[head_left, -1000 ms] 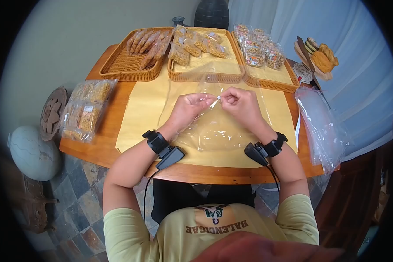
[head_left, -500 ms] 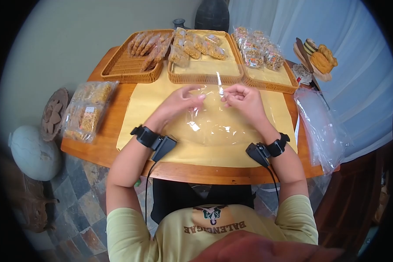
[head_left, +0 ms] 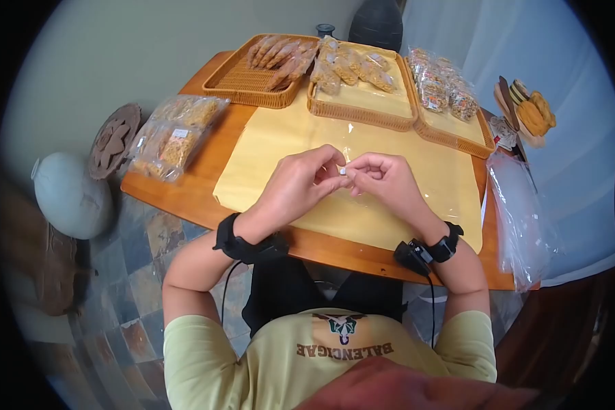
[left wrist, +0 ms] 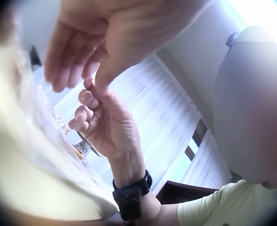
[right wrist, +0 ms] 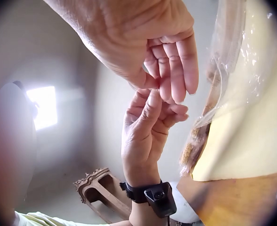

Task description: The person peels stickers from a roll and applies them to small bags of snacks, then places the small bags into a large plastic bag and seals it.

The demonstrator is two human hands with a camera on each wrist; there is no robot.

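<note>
In the head view both hands meet over the yellow paper (head_left: 273, 147), fingertip to fingertip. A small white piece (head_left: 342, 171) sits between them. My left hand (head_left: 299, 179) pinches at it with thumb and forefinger. From the other side my right hand (head_left: 388, 179) pinches it too, its other fingers loosely bent. The fingers hide most of this piece, and its kind does not show. Below the hands, a clear plastic bag (right wrist: 251, 70) lies spread over the paper, seen mostly by its glints in the right wrist view.
Wicker trays (head_left: 362, 114) with bagged snacks line the table's far side. More packed snacks (head_left: 178, 140) lie at the left on the wooden table (head_left: 167, 179). Flat clear bags (head_left: 523, 222) overhang the right edge. A pale round vase (head_left: 72, 195) stands beyond the left side.
Half a second ago the hands were apart, the left with spread fingers. Now the left hand has come over to the right hand's fingertips. The head view has turned, shifting the table.
</note>
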